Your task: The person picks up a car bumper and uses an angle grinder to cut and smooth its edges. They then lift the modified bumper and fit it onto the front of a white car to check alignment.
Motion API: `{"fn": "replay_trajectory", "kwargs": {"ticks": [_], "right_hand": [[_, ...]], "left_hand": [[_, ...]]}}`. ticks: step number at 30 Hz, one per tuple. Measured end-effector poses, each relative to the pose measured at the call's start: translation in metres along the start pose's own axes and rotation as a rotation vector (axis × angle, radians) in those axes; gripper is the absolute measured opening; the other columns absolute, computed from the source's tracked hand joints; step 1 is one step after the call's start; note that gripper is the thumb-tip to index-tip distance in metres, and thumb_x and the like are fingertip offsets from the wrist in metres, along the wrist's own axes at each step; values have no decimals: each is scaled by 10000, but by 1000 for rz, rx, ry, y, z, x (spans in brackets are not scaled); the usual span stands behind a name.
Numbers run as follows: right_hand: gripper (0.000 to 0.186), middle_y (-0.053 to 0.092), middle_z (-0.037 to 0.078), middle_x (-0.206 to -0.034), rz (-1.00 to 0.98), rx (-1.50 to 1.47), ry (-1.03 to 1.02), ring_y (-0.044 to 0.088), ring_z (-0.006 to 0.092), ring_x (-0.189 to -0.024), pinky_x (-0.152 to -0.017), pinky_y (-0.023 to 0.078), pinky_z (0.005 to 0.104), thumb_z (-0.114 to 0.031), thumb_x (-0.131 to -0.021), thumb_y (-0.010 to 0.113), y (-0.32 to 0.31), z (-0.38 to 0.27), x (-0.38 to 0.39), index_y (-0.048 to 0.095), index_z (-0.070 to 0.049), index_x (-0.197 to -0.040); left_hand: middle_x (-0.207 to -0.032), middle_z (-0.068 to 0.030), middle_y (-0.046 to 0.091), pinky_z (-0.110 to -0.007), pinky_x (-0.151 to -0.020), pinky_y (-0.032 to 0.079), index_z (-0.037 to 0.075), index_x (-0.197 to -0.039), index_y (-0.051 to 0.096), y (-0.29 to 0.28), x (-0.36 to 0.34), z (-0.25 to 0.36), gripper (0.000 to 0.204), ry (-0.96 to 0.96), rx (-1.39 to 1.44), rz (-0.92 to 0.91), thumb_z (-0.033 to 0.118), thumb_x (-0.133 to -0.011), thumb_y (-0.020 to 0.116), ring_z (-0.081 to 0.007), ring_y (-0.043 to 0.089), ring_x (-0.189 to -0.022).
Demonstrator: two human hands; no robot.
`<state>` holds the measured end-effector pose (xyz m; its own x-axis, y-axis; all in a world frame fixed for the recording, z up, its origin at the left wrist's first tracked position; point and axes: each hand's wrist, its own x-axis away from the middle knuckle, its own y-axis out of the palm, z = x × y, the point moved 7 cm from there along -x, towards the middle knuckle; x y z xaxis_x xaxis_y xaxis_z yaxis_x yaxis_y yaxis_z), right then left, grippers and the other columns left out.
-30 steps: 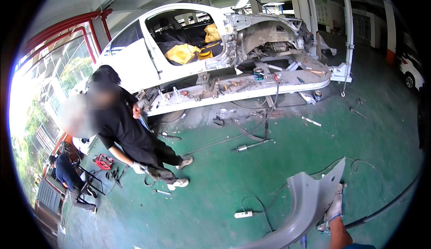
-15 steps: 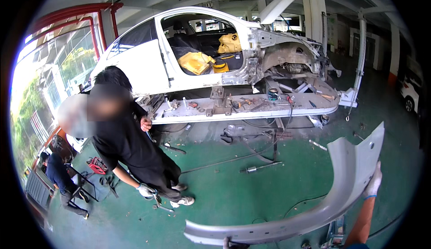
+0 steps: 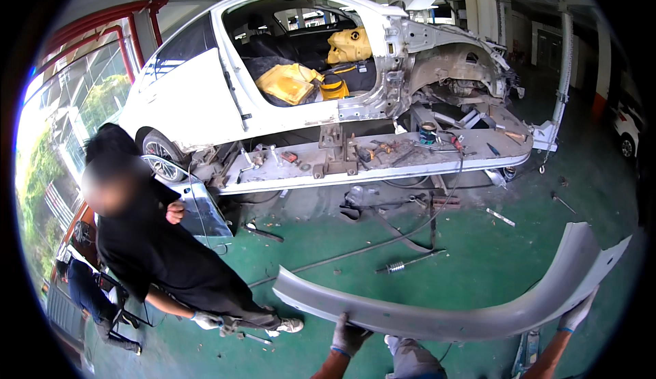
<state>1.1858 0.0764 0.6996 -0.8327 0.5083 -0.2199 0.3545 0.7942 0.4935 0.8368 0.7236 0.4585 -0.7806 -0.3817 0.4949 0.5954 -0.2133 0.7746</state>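
Observation:
A long, curved grey car body panel (image 3: pixel 437 314) spans the lower right of the view, held off the green floor by both my gloved hands. My left hand (image 3: pixel 350 338) is closed on its lower edge, left of the middle, with the thumb up against the panel's face. Around the outer edge of the broad right end wraps my right hand (image 3: pixel 578 311), its fingers partly hidden behind the metal. Beyond the panel stands a white car (image 3: pixel 188 99), its door opening bare and its front end stripped to metal, raised on a grey repair platform (image 3: pixel 383 162).
A person in black (image 3: pixel 164 242) stands at left, a gloved hand holding a metal tool. Farther left another person (image 3: pixel 92 297) sits bent over. Tools and clamps lie on the platform. A cable, strap and threaded rod (image 3: pixel 410 263) lie on the floor.
The panel has tipped flatter, its upright right end swinging down and to the right. My left hand has come into fuller view beneath it. The view has shifted, and the person in black appears farther left.

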Motion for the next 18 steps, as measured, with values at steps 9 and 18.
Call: {"fn": "replay_trajectory", "kwargs": {"ticks": [9, 18], "right_hand": [[656, 559, 106, -1488, -168, -272, 441, 531, 268, -1331, -1146, 404, 412, -520, -1090, 453, 311, 281, -48, 491, -15, -1508], [638, 525, 104, -1513, -247, -232, 465, 528, 275, -1331, -1133, 425, 421, -516, -1095, 435, 560, 387, -44, 466, -54, -1533]], "left_hand": [[-1634, -102, 402, -658, -1188, 260, 196, -1589, 389, 39, -149, 184, 826, 217, -72, 178, 722, -957, 473, -364, 350, -1509], [-1614, -82, 441, -624, -1203, 229, 202, -1563, 439, 77, -234, 307, 785, 370, -35, 209, 737, -992, 379, -344, 392, -1482]]}}
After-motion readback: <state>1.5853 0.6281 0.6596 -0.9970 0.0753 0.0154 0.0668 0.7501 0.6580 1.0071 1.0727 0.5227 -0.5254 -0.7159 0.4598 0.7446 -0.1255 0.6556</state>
